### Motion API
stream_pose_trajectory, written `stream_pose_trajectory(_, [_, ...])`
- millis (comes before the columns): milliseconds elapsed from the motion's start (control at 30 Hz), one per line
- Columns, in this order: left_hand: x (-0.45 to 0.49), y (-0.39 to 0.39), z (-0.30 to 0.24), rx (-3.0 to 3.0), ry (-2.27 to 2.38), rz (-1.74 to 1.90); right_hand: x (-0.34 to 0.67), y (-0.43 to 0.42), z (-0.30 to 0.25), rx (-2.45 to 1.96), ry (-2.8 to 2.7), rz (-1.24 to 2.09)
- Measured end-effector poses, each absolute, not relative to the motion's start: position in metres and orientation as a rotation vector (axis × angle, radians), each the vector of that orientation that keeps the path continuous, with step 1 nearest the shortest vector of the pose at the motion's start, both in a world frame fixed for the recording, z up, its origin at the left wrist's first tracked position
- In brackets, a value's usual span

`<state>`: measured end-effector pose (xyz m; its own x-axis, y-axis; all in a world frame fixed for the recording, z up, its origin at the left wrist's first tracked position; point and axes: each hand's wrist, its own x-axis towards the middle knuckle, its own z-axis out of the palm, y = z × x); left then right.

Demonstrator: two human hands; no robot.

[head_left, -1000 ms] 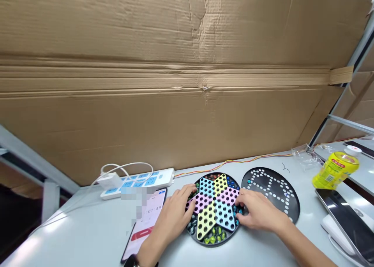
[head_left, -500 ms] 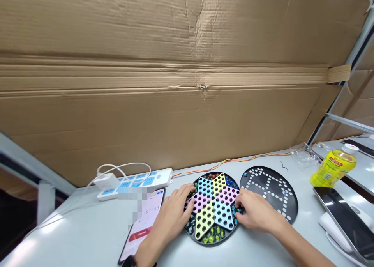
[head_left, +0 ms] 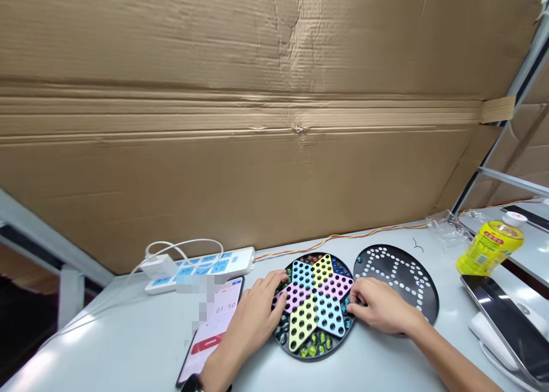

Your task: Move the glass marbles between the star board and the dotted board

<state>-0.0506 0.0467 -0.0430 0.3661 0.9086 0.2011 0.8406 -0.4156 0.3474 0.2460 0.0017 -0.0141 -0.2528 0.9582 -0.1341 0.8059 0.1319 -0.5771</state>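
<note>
Lays the left hand [head_left: 256,307] loosely spread at the left side of the round game board [head_left: 302,322], with fingertips at the upper-left rim beside dark green marbles [head_left: 289,273] and with the thumb well apart from them, at the tip of the left pink star point; shows no loose piece in that hand. Holds the right hand [head_left: 380,306] half closed at the opposite rim, with index finger and thumb bent near each other beside teal marbles [head_left: 346,307] and the other fingers curled; cannot tell of any marble pinched there. Covers the lower-left part of the black disc [head_left: 405,289] from view with the right hand; cannot tell of contact with it. Has the board flat on the pale table [head_left: 128,335], between the phone [head_left: 217,323] on the left and the disc just beside it on the right, with yellow-green marbles [head_left: 312,351] in the near wedge and blue marbles [head_left: 341,268] at upper right.
</note>
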Motion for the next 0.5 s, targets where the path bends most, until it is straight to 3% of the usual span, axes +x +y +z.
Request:
stream_pose_trajectory(333, [-0.052, 0.047, -0.044, 2.415, 1.591, 0.488, 0.291, 0.024, -0.020, -1.963, -1.896, 0.477])
stream_pose_trajectory(500, [-0.051, 0.047, -0.043, 2.409, 1.581, 0.476, 0.263, 0.012, -0.018, -1.623, -2.074, 0.614])
